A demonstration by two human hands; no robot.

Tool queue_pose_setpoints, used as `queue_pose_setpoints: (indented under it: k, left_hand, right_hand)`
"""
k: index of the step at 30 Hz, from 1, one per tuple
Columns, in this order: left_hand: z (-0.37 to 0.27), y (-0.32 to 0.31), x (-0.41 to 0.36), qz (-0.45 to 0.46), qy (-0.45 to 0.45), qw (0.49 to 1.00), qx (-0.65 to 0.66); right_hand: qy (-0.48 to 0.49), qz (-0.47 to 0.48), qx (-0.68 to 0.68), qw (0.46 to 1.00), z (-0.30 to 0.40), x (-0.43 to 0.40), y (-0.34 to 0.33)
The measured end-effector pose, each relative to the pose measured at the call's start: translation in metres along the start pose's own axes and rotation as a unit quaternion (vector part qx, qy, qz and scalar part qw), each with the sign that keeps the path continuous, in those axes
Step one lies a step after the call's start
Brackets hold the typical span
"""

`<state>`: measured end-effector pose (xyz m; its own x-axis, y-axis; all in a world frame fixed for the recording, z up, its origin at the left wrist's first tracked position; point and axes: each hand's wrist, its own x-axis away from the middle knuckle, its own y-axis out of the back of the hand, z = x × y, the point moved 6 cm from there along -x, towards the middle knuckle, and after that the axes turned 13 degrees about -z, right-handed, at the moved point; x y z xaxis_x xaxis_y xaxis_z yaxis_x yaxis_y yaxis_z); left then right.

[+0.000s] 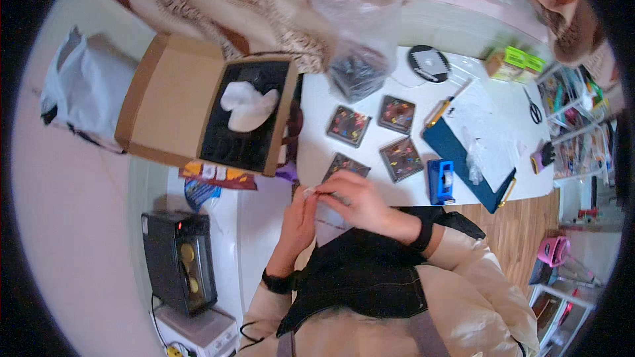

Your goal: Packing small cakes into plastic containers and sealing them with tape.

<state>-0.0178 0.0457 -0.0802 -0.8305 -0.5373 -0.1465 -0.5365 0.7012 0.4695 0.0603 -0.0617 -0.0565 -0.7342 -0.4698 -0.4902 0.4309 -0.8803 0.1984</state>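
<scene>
My left hand (299, 220) and my right hand (364, 206) meet at the near left corner of the white table (312, 158). Their fingertips pinch a small whitish piece (308, 191), too small to identify. Something thin and greyish (341, 198) shows by my right fingers; I cannot tell what it is. Below the hands hangs a white sheet (330, 223) bearing print. Just beyond them lies a square dark-brown piece with coloured bits (346, 164), partly covered by my right hand. Several alike lie close by, among them a square (348, 126) and another square (401, 158).
An open cardboard box (168, 104) with black lining and white pieces (250, 106) stands left. A clear bag (359, 64) sits at the back. Rightward are a blue tape dispenser (440, 183), dark-blue folder (461, 163), scissors (534, 110) and wire racks (580, 153). A toaster oven (181, 258) stands lower left.
</scene>
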Motion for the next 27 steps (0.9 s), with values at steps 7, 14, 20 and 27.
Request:
queue_pose_setpoints:
  k: [7,14,20,27]
  left_hand:
    - [-0.017,0.013,-0.004,-0.035,0.011,0.998,0.043]
    - [-0.039,0.027,-0.009,-0.05,-0.042,0.998,-0.009]
    - [-0.056,0.028,-0.012,-0.073,-0.092,0.993,-0.007]
    - [-0.06,0.027,-0.014,-0.096,-0.121,0.988,0.012]
  right_hand:
    - [0.009,0.007,-0.012,1.0,0.017,-0.017,-0.001]
    - [0.011,0.016,-0.02,1.0,0.032,-0.027,0.0]
    - [0.025,0.001,-0.023,0.999,0.032,-0.033,0.006]
    - [0.012,-0.004,-0.032,0.999,0.037,-0.037,0.01]
